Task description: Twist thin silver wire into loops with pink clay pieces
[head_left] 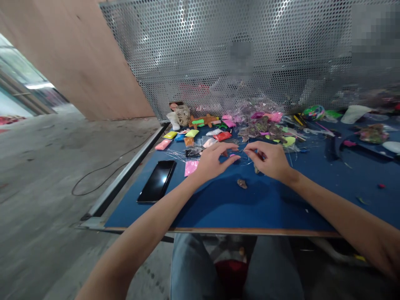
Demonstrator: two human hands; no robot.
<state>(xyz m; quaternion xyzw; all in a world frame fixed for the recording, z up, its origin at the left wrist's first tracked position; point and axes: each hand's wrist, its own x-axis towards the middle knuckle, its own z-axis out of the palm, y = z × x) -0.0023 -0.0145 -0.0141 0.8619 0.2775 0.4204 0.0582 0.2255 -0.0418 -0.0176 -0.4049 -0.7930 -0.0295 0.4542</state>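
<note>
My left hand (pixel 215 161) is over the middle of the blue table, its thumb and forefinger apart with a gap between them. Close beside it, my right hand (pixel 269 159) has thumb and forefinger brought together. Thin shiny wires show around its fingertips, but what it pinches is too fine to make out. A small purple piece (pixel 233 156) shows behind the left thumb. Nearer to me a small brown lump (pixel 241 183) lies on the table, and another greyish lump (pixel 256 169) is partly hidden under my right hand.
A black phone (pixel 157 181) and a pink packet (pixel 191 168) lie to the left. Colourful clay packets, including a red one (pixel 223 136), crystal-like clumps (pixel 262 127) and tools line the back. A perforated metal panel (pixel 200 54) stands behind the blue table (pixel 218 212).
</note>
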